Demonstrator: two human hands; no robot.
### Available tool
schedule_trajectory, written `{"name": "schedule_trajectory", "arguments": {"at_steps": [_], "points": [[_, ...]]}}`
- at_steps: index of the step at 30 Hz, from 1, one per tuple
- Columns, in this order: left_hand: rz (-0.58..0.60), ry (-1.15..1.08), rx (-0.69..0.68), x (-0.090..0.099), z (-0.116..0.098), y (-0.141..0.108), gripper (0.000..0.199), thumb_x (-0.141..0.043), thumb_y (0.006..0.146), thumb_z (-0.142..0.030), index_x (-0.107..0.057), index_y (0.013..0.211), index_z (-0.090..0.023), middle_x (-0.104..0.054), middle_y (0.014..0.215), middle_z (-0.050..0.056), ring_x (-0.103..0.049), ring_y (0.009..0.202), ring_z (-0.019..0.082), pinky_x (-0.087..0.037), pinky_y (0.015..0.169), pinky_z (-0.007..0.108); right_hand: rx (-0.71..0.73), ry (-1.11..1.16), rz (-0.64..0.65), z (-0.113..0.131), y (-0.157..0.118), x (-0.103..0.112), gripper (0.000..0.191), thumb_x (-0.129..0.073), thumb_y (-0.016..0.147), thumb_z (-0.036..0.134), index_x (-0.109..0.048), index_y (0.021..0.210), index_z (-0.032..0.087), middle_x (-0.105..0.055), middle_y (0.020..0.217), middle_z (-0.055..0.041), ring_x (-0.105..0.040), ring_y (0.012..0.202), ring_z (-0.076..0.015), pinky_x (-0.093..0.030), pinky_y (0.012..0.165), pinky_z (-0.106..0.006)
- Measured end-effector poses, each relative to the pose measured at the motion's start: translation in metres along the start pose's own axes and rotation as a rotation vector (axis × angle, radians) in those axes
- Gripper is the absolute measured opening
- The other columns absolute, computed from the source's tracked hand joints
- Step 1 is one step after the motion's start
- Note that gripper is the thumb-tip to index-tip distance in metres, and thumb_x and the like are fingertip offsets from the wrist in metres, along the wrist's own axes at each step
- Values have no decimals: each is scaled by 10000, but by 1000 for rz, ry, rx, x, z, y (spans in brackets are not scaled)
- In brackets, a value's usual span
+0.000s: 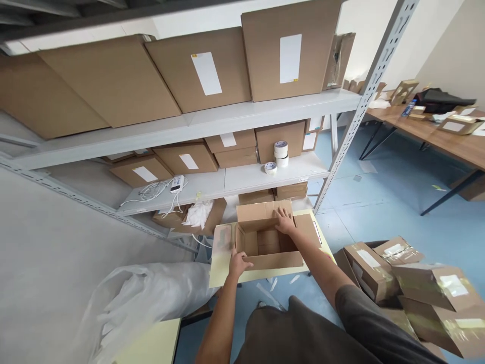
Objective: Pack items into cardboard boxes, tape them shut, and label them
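Box (pixel 267 241), long axis left-right, between left hand (pixel 239 263) on near-left corner (grip unclear) and right hand (pixel 285 221) spread on far flap (pixel 256 211).

Bright, even indoor light | shadow darkens the box (pixel 267 241) interior between the fingers (pixel 281 213) | glare streaks taped cartons (pixel 428 283) to their right | wide-angle stretch bends the edges

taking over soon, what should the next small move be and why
Perhaps press the far flap a little farther outward: the box stands open, the right hand touches that flap, and the left hand is at the near left corner.
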State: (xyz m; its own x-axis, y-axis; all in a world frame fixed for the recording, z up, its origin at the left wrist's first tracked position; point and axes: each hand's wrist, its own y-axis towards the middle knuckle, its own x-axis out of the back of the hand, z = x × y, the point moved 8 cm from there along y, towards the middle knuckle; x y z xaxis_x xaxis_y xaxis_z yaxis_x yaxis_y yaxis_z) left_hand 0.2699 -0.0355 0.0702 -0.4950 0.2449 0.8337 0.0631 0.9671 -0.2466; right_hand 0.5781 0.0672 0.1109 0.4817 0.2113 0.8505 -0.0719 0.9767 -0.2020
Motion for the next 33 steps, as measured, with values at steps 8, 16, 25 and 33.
{"name": "schedule_trajectory", "arguments": {"at_steps": [8,16,25,33], "points": [[-3,-12,66,2,-3,2,378,-1001,578,-341,-693,757,-215,-609,1469,74,-563,1372,313,-450,1076,348,-36,-129,37,-12,29,-27,636,-635,896,188,-518,1521,218,-477,1557,-222,-327,1475,-410,26,1234,-631],[-12,2,104,1,-6,0,365,-999,590,-354,-726,794,-222,-619,1422,45,-597,1302,267,-462,1013,299,-90,-324,55,-12,29,-33,489,-510,960,176,-548,1447,194,-536,1436,-223,-428,1346,-375,-190,1154,-599],[21,21,76,-4,2,-3,517,-1006,560,-417,-765,983,-243,-315,1715,83,-524,1423,347,-464,1078,366,-108,-249,-39,-12,24,-29,739,-645,861,252,-443,1572,243,-496,1545,-182,-384,1458,-368,-178,1206,-580],[41,-37,-118,-9,17,-10,1279,-961,553,-545,-374,1644,-228,-121,1755,236,-134,1595,512,-231,1249,627,108,281,-324,122,10,-71,779,-565,930,377,-311,1655,243,-319,1710,-139,-293,1588,-298,-366,1226,-502]]}}
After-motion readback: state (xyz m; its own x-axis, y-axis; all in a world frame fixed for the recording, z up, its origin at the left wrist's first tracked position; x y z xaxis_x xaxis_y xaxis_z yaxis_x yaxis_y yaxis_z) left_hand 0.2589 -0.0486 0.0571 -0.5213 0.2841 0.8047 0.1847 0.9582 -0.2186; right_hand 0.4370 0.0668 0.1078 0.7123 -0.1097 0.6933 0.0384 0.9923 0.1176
